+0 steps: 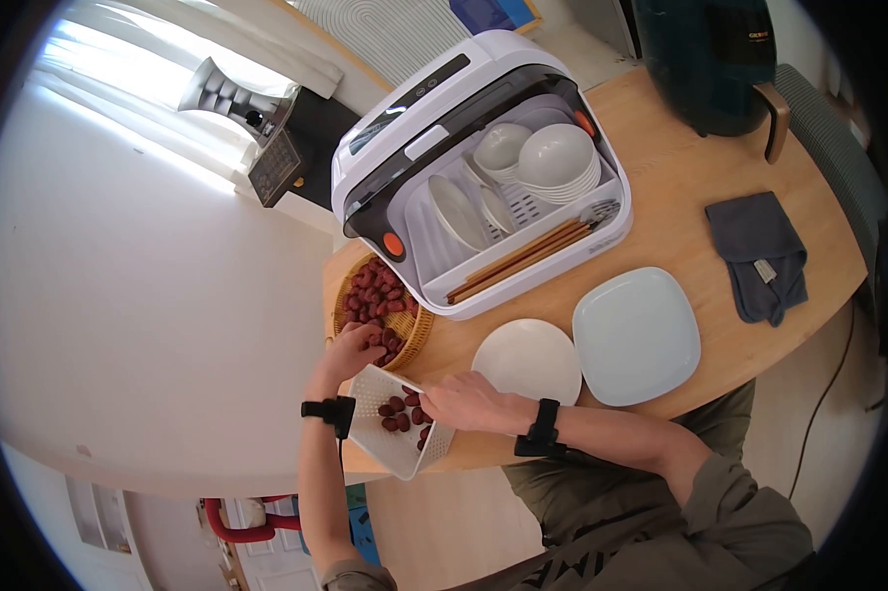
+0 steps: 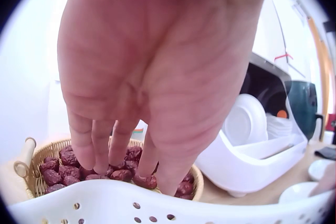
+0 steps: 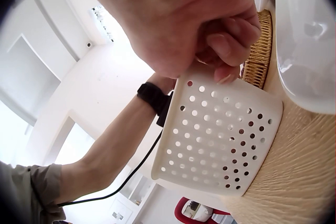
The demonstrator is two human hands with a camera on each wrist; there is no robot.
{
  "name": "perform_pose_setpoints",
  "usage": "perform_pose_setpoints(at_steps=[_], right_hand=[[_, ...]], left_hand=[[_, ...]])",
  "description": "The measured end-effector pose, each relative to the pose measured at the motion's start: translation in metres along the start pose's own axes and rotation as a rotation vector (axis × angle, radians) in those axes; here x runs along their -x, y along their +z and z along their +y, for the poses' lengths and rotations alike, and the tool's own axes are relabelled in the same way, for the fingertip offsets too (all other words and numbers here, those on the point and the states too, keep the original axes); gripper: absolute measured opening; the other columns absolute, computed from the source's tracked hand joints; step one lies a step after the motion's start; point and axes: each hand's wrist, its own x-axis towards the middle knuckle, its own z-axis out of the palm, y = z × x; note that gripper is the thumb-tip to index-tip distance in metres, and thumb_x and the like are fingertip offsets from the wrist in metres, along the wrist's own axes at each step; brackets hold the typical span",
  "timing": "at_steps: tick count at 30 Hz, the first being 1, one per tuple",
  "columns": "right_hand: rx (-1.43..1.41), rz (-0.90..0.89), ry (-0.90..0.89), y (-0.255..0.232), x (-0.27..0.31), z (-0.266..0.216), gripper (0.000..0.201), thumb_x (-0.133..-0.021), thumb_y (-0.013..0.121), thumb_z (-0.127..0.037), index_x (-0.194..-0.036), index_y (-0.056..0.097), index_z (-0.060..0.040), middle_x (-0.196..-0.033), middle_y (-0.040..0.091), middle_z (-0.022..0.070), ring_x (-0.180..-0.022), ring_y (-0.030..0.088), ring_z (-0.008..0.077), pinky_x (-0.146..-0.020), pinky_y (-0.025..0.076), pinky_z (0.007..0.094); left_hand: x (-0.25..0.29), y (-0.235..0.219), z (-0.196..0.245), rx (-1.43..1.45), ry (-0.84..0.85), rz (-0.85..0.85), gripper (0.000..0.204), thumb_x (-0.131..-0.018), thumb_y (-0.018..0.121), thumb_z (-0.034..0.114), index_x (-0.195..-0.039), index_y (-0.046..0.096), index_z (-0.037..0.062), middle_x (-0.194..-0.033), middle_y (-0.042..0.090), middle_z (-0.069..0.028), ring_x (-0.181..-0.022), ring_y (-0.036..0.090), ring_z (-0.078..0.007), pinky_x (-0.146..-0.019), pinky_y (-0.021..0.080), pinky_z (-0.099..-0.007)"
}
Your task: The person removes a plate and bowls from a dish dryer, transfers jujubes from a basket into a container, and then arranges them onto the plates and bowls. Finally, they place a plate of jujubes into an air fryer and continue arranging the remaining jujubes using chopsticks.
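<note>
Nearest the wearer, at the near edge of the pale wooden surface (image 1: 661,192), is a white perforated plastic basket (image 1: 375,443). The right hand (image 1: 464,399) grips it by the rim, fingers curled over the edge. The walls should be light and fairly stiff; the rim is judged the sound place to hold, the smooth sides likely offering less purchase. Inside lies a small loose group of dark red dried dates (image 1: 389,425).

Just beyond, the left hand (image 1: 350,353) reaches down into a round, tan woven basket (image 1: 422,335), fingertips among a larger heap of wrinkled, dark red dates (image 1: 373,286). Whether a date is pinched there cannot be told, as the white rim partly blocks the wrist view.

The dates are oval, deeply creased and slightly glossy. They should be light and somewhat yielding, neither fragile nor very slippery; a pinch across the middle, or a loose handful, should suffice.

Farther off stands a white plastic dish cabinet (image 2: 231,163) holding bowls, plates and chopsticks.
</note>
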Motion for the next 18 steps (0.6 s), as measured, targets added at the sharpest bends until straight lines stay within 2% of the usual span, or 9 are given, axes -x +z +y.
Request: perform_pose_setpoints(at_steps=[2,5,8,11,18], right_hand=[[0.007,0.006,0.012,0.000,-0.001,0.000,0.030,-0.088,0.050,-0.021,-0.073,0.066,-0.0002,-0.072,0.066,0.0227,-0.066,0.066,0.0401,-0.060,0.052,0.0495],[-0.001,-0.003,0.026,0.001,-0.001,0.001,0.030,-0.088,0.050,-0.021,-0.073,0.066,-0.0002,-0.071,0.066,0.0223,-0.065,0.066,0.0402,-0.060,0.052,0.0494],[0.000,-0.009,0.013,0.001,-0.001,0.003,0.030,-0.087,0.051,-0.022,-0.074,0.065,0.0004,-0.070,0.065,0.0224,-0.064,0.066,0.0407,-0.060,0.053,0.0493],[-0.022,0.011,0.005,0.003,0.001,0.002,0.030,-0.087,0.051,-0.022,-0.074,0.066,0.0004,-0.068,0.065,0.0224,-0.063,0.065,0.0411,-0.059,0.053,0.0495],[-0.004,-0.007,0.014,0.002,-0.001,0.002,0.030,-0.087,0.051,-0.022,-0.077,0.065,0.0017,-0.067,0.064,0.0235,-0.064,0.066,0.0414,-0.059,0.053,0.0498]], left_hand=[[-0.022,0.009,-0.004,-0.107,-0.002,-0.138,0.049,-0.076,0.074,0.024,-0.119,0.062,0.0054,-0.116,0.057,-0.0178,-0.105,0.058,-0.0300,-0.091,0.049,-0.0377],[-0.046,0.022,-0.009,-0.173,0.050,-0.233,0.052,-0.073,0.074,0.027,-0.120,0.061,0.0070,-0.119,0.056,-0.0186,-0.110,0.056,-0.0321,-0.094,0.047,-0.0393],[-0.058,0.032,-0.018,-0.237,0.023,-0.324,0.051,-0.073,0.073,0.029,-0.120,0.062,0.0102,-0.118,0.056,-0.0184,-0.111,0.055,-0.0321,-0.096,0.045,-0.0388],[-0.057,0.032,-0.028,-0.119,-0.019,-0.354,0.048,-0.074,0.072,0.029,-0.119,0.063,0.0141,-0.116,0.057,-0.0180,-0.111,0.055,-0.0319,-0.097,0.045,-0.0378],[-0.059,0.029,-0.024,-0.151,-0.020,-0.385,0.039,-0.074,0.071,0.027,-0.112,0.069,0.0168,-0.115,0.056,-0.0174,-0.114,0.052,-0.0306,-0.098,0.045,-0.0369]])
